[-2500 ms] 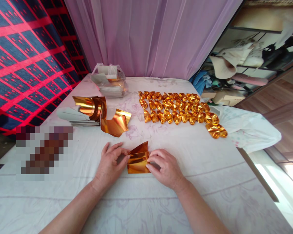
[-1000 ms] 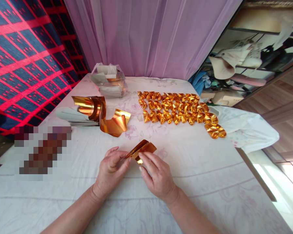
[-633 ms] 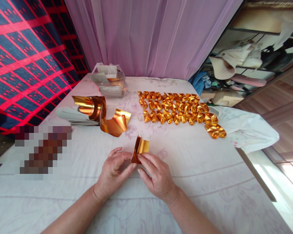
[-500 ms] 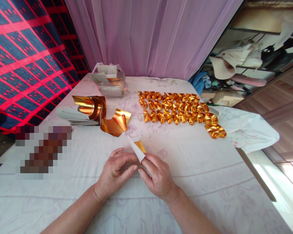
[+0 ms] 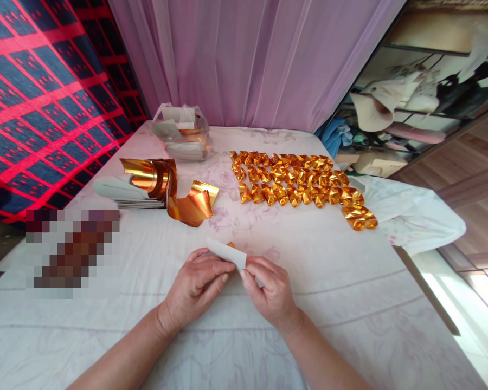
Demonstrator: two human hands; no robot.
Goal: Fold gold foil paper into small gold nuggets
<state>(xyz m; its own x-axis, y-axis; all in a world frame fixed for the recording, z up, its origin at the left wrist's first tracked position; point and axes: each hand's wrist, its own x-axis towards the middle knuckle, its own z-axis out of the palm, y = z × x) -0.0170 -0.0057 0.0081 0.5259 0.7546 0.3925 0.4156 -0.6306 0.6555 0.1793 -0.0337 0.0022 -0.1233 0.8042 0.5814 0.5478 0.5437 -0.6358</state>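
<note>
Between my hands is a small sheet of foil paper, its white back facing me and a bit of gold showing behind its upper edge. My right hand pinches the sheet's right end between thumb and fingers. At the lower left edge, my left hand has its fingers and thumb drawn together on the paper. Beyond them lies loose gold foil, trailing from a curled stack of gold sheets. Folded gold foil pieces stand in rows farther right.
White and grey papers lie under the gold stack. A clear plastic bag of paper sits at the back. White cloth hangs over the right edge, near cluttered shelves. A blurred patch hides something at left.
The white-backed foil sheet has turned from steeply slanted to flatter, with less gold visible. My right hand has shifted slightly right and now pinches its right end.
</note>
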